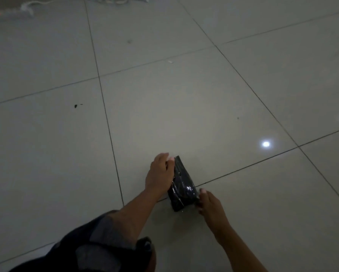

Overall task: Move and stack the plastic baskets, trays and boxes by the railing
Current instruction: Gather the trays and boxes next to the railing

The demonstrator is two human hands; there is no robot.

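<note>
A small black packet point(182, 185) wrapped in shiny plastic film lies on the grey tiled floor, low in the view near a tile joint. My left hand point(159, 173) grips its far left edge, thumb and fingers pinching the top corner. My right hand point(210, 207) holds the near right end with curled fingers. No basket, tray, box or railing shows in this view.
Large grey floor tiles point(184, 105) spread all around. A white power strip with a red light point(11, 12) and white cables point(117, 0) lie at the far top edge. Small specks of dirt point(75, 106) dot the floor. My dark clothing point(86, 248) fills the lower left.
</note>
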